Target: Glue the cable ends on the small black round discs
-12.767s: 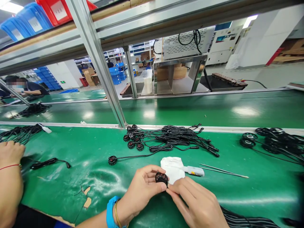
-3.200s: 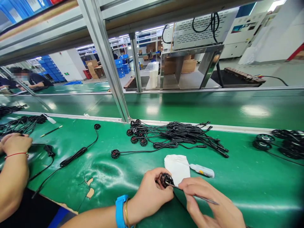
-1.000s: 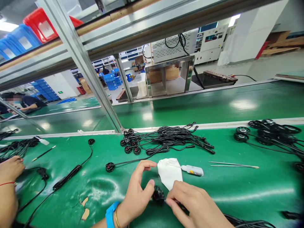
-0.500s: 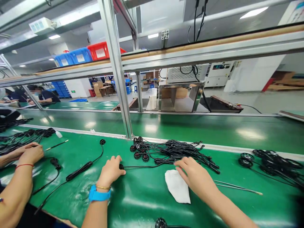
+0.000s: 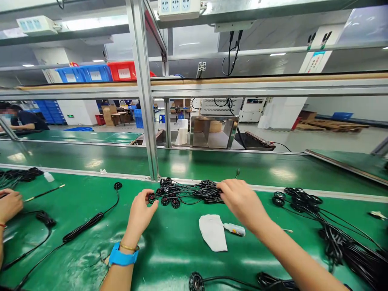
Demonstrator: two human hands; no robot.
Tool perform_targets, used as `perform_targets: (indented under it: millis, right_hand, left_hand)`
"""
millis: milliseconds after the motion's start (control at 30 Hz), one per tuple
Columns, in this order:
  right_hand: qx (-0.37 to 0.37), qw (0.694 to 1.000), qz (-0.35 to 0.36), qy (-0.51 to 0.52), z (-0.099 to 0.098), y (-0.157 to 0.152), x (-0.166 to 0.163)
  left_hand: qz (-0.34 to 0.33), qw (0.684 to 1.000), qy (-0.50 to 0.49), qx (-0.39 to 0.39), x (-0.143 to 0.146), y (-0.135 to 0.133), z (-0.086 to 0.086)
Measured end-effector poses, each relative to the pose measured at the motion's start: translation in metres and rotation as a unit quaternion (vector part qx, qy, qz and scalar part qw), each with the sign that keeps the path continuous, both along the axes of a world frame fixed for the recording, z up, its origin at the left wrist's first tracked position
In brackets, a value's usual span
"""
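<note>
My left hand (image 5: 142,214), with a blue band at the wrist, pinches the round black end (image 5: 152,198) of a cable between thumb and fingers. It is at the left edge of a pile of black cables (image 5: 206,190) with round ends. My right hand (image 5: 242,200) is closed on black cable at the pile's right side; its fingertips are partly hidden, and a cable tip (image 5: 237,173) sticks up behind it. Below the pile lie a white cloth (image 5: 213,233) and a small white bottle (image 5: 235,229).
Another cable pile (image 5: 303,200) lies to the right. A single bundled cable (image 5: 83,227) is at the left, beside a co-worker's hand (image 5: 10,205). A round cable end (image 5: 196,281) lies at the near edge. A metal post (image 5: 145,101) rises behind the pile.
Both hands have moved away from me to the pile, carrying the cable onto it. My right hand has closed on the cable. The view has turned right, and the bottle now shows.
</note>
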State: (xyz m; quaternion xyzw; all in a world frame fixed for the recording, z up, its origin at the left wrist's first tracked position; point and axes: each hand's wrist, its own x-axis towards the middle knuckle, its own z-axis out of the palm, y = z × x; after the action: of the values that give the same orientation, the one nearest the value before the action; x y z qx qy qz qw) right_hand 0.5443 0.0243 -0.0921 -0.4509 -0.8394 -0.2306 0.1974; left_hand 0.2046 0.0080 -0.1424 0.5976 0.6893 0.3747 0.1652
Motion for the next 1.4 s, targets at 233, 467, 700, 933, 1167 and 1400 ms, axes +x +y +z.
perform_targets:
  millis: [233,467,700,933,1167,1400]
  right_hand:
    - [-0.310,0.945,-0.063,0.086,0.000,-0.071,0.115]
    - [-0.493,0.857,-0.092,0.117,-0.033,-0.093,0.111]
    - [-0.415,0.868,0.113,0.248,-0.040,-0.078,0.001]
    - [-0.258,0.888,0.146,0.352,-0.079,-0.074,-0.025]
    - [-0.078,0.932,0.141,0.324,-0.077,-0.083,-0.019]
    - [-0.068,0.929,0.146,0.333,-0.071,-0.086,-0.021]
  left_hand:
    - [-0.226,0.951,-0.207,-0.041,0.076,-0.031,-0.008]
    - [-0.301,0.896,-0.313,-0.093,0.111,-0.048,-0.025]
    - [-0.313,0.864,-0.385,-0.087,0.109,-0.043,-0.031]
    - [-0.293,0.821,-0.473,-0.130,0.108,-0.046,-0.022]
    - [-0.297,0.759,-0.542,-0.205,0.109,-0.051,-0.021]
    - [-0.286,0.780,-0.513,-0.217,0.110,-0.054,-0.022]
